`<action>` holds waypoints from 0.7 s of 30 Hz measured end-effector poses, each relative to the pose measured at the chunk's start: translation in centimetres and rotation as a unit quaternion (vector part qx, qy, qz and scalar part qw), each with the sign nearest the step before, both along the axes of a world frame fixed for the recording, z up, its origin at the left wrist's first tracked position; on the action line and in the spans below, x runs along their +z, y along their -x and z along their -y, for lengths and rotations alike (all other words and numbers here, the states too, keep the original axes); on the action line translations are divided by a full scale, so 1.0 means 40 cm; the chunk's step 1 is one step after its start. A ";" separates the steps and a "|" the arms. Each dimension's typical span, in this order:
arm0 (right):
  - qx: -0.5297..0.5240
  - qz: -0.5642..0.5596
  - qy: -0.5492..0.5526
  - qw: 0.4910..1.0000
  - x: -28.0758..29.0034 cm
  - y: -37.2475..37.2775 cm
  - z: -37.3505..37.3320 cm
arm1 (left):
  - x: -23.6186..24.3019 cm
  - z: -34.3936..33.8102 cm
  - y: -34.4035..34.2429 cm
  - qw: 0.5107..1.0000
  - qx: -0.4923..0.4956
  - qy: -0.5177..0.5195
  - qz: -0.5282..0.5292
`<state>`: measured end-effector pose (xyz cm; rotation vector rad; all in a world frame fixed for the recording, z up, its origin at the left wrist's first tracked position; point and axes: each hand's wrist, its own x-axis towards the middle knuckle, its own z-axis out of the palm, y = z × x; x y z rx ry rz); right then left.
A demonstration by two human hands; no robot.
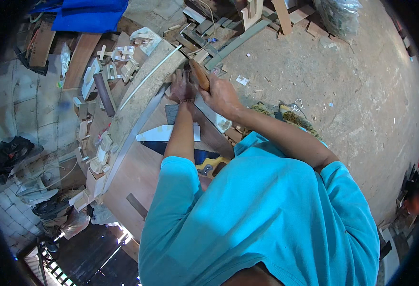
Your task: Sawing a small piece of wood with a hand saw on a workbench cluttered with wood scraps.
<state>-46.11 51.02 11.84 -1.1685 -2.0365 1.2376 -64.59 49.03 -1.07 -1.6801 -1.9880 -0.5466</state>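
The right hand (pixel 223 97) grips a wooden-handled tool (pixel 198 74) just to the right of the left hand (pixel 182 86) (whether that one holds anything cannot be told), so a slipping grip could knock the tool into the left hand.

Moderate, cool light covers the concrete floor (pixel 362 105), with a paler bright patch on the turquoise T-shirt (pixel 262 219) and small hard glare beside a dark panel (pixel 90 257) at lower left. The left hand (pixel 182 87) lies in shade, its detail soft. Fisheye distortion bows the outer edges, black vignetting fills the corners, and a reddish shape (pixel 414 204) blurs at right.
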 end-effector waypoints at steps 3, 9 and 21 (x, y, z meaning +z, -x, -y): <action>-0.007 0.006 0.019 1.000 0.037 0.004 -0.009 | -0.002 0.013 -0.010 1.000 -0.014 -0.019 -0.012; 0.047 -0.012 0.018 0.999 0.007 -0.045 -0.051 | 0.030 0.008 -0.029 1.000 0.014 0.014 0.022; 0.024 -0.004 0.061 0.998 0.015 -0.111 -0.006 | 0.022 0.031 -0.056 0.989 0.066 0.051 0.126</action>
